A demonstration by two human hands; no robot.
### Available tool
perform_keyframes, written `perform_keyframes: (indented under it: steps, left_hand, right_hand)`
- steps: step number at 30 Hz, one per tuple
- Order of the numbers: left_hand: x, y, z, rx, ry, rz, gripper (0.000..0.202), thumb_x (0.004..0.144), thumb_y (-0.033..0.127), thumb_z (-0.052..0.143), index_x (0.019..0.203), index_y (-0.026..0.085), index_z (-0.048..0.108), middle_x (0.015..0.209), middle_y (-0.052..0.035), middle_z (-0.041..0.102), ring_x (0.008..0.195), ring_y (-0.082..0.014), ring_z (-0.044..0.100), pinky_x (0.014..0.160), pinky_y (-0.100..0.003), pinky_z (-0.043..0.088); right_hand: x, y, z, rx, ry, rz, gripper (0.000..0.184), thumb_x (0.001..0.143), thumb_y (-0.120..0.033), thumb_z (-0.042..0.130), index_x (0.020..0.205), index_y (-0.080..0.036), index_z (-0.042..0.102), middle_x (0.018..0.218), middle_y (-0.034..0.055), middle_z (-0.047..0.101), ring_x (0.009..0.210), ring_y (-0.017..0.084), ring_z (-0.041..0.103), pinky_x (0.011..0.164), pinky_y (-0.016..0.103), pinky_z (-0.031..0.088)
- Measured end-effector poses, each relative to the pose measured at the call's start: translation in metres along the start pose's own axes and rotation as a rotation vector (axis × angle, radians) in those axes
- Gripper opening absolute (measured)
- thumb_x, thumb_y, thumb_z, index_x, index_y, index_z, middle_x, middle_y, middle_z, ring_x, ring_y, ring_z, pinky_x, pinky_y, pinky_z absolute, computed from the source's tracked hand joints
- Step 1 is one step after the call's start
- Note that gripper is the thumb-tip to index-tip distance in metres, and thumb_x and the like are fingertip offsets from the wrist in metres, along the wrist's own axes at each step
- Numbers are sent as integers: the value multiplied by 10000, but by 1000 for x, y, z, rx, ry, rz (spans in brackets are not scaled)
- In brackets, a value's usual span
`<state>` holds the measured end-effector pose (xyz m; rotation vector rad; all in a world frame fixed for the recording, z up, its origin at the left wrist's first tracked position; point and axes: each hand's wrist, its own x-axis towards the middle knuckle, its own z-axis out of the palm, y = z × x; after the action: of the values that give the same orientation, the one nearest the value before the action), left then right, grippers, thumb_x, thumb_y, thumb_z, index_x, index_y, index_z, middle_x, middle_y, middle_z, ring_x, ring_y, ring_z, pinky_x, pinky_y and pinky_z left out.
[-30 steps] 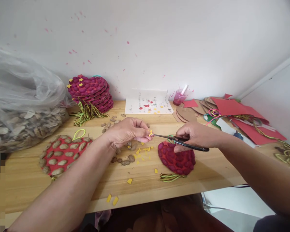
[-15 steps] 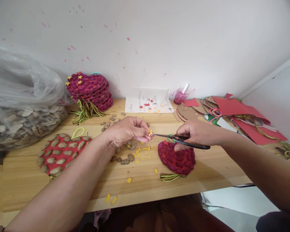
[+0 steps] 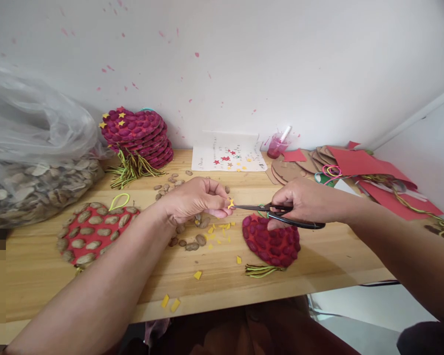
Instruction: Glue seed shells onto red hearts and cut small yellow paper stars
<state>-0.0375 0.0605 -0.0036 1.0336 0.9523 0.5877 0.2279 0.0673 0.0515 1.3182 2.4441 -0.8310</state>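
My left hand [image 3: 194,199] pinches a tiny yellow paper star [image 3: 230,203] between thumb and fingers above the wooden table [image 3: 318,259]. My right hand [image 3: 305,202] grips black scissors [image 3: 281,215], whose blade tips meet the star. Below the scissors lies a dark red heart covered with painted seeds [image 3: 272,241], with green and yellow strings at its tip. Yellow paper scraps [image 3: 216,234] and loose brown seeds [image 3: 192,241] lie under my hands.
A red heart with unpainted seeds [image 3: 92,235] lies at left, by a clear bag of seeds [image 3: 33,162]. A stack of finished red hearts [image 3: 138,135] stands at the wall. White star sheet [image 3: 227,158], pink cup [image 3: 277,145], cardboard and red paper [image 3: 358,165] sit at back right.
Both hands keep their hold; the scissors have shifted slightly at the star. The view has tilted a little, otherwise nothing moved.
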Motion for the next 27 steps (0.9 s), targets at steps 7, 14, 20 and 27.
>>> perform_keyframes:
  steps: [7,14,20,27]
  left_hand:
    - [-1,2,1,1,0,1,113,616,120,807,632,132,696,701,-75,748,663,-125,708,641,-191,573]
    - [1,-2,-1,10,-2,11,110,628,142,814,643,138,705,714,-74,750,677,-129,709,648,-198,578]
    - [3,-5,-7,-24,6,43,139,655,199,833,686,125,719,743,-85,749,686,-122,706,661,-188,574]
    - [2,-1,-5,-72,69,45,175,625,197,848,680,111,706,775,-98,745,688,-109,692,646,-170,550]
  right_hand:
    - [0,-1,1,-27,33,-24,510,764,-584,678,537,-192,445,513,-56,338,500,96,320,481,265,219]
    - [2,1,4,-44,55,-42,534,768,-625,658,535,-189,457,503,-54,361,496,95,343,479,262,222]
    - [1,4,5,-48,102,-36,527,744,-588,699,532,-190,427,511,-59,343,501,94,325,484,261,213]
    - [5,3,11,446,277,86,414,699,-534,760,615,-178,564,508,-62,422,435,76,367,432,239,232]
